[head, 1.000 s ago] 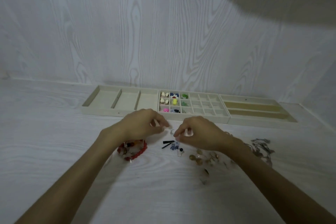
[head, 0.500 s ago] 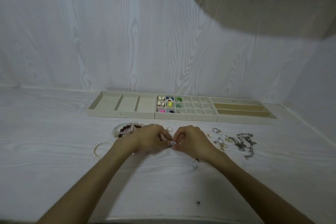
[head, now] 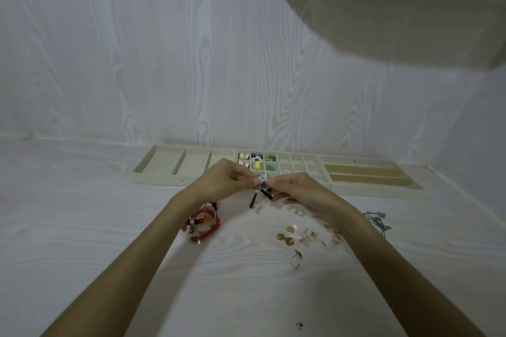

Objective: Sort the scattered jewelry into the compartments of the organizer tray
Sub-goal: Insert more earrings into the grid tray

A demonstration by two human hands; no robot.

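- Both hands meet just in front of the organizer tray (head: pixel 164 176): our left hand (head: pixel 219 183) and right hand (head: pixel 298 190) pinch small dark dangly earrings (head: pixel 264 191) between the fingertips, one black drop hanging below.
- Exactly which fingers hold which piece we cannot tell, too small.
- Done so far, as we judge it: only the left few cells of the small-cell middle section (head: pixel 298 165) are filled — white, blue, yellow, green bits.
- Left wide compartments (head: pixel 164 163) and right long slots (head: pixel 364 172) look bare.
- Left on the table (head: pixel 82 227): red bead bracelets (head: pixel 204 223) under our left wrist, amber and silver earrings (head: pixel 295 235) under our right forearm, grey chain (head: pixel 377 220) far right, one tiny dark piece (head: pixel 299 325) close to us.
- We call it early; most of the sorting remains.
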